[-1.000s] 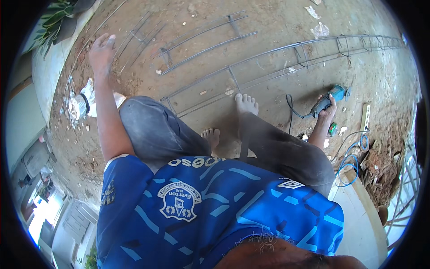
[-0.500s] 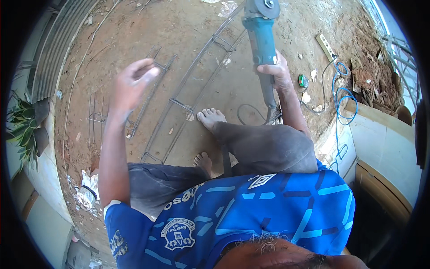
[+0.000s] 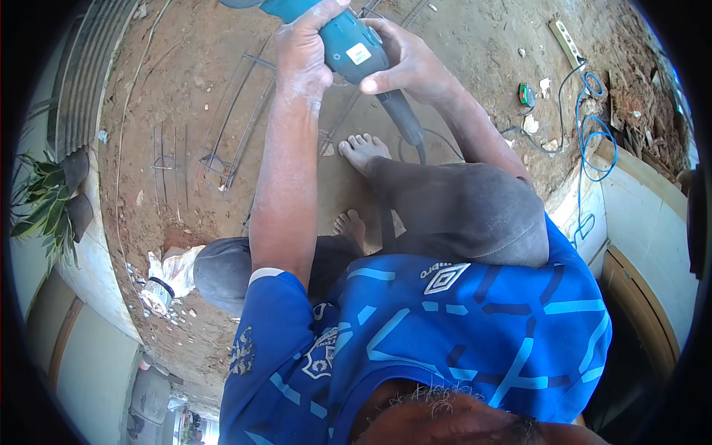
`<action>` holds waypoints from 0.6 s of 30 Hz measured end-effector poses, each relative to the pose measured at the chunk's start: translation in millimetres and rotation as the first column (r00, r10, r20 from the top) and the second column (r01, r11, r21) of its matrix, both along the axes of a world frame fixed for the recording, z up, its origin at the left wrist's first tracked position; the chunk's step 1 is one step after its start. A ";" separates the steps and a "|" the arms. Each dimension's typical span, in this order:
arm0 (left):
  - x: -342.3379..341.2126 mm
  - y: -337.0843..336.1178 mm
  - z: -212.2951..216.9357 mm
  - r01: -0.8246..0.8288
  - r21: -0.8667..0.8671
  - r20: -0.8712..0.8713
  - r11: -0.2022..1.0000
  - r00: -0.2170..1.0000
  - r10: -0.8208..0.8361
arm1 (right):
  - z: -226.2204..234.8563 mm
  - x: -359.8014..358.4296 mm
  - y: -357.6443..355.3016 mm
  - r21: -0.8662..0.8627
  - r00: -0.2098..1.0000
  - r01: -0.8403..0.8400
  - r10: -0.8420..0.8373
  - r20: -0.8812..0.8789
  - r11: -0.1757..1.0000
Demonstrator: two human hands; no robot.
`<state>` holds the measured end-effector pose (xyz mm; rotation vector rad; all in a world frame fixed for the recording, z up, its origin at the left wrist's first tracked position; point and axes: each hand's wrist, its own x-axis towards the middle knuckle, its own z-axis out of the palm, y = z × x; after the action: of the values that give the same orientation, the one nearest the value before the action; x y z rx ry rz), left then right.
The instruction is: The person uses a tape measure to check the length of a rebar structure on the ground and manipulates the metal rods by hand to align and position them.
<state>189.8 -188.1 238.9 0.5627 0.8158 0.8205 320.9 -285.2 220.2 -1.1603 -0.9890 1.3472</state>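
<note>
Two hands held the grinder (image 3: pixel 337 37) at the top centre of the frame. My left hand (image 3: pixel 304 48) wrapped the teal body from the left, fingers closed round it near the head, which ran off the top edge. My right hand (image 3: pixel 411 67) closed on the rear of the body, where the black handle (image 3: pixel 404 119) ran down and to the right toward my right knee. So the long axis slanted from upper left to lower right, and the left hand sat nearer the head. Rebar frames (image 3: pixel 237 141) lay on the dirt, left of the tool and below it.
</note>
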 end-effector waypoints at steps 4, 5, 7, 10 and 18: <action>2.3 6.8 3.8 -0.020 -0.023 0.071 1.000 0.997 0.022 | 9.0 10.4 -7.7 -0.214 0.946 -0.293 0.250 -0.204 0.932; 0.9 8.7 2.5 -0.001 0.008 0.074 1.000 0.997 0.000 | 9.4 7.0 -6.9 -0.300 0.957 -0.270 0.221 -0.185 0.915; 6.4 7.9 -2.7 -0.003 0.030 0.048 1.000 0.999 0.002 | -0.4 6.7 -9.3 -0.317 0.966 -0.238 0.190 -0.174 0.918; 20.1 1.7 -1.5 -0.052 0.045 -0.040 0.998 0.998 0.054 | -9.1 9.1 -15.2 -0.343 0.975 -0.208 0.168 -0.145 0.916; 26.9 -4.4 -15.0 0.030 0.179 0.083 0.983 0.996 -0.045 | -8.6 -2.3 -31.1 -0.334 0.994 0.061 -0.087 -0.065 0.941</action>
<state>216.7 -192.5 223.9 0.6931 0.6543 0.8824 318.5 -316.4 211.6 -1.3681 -0.6685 1.5255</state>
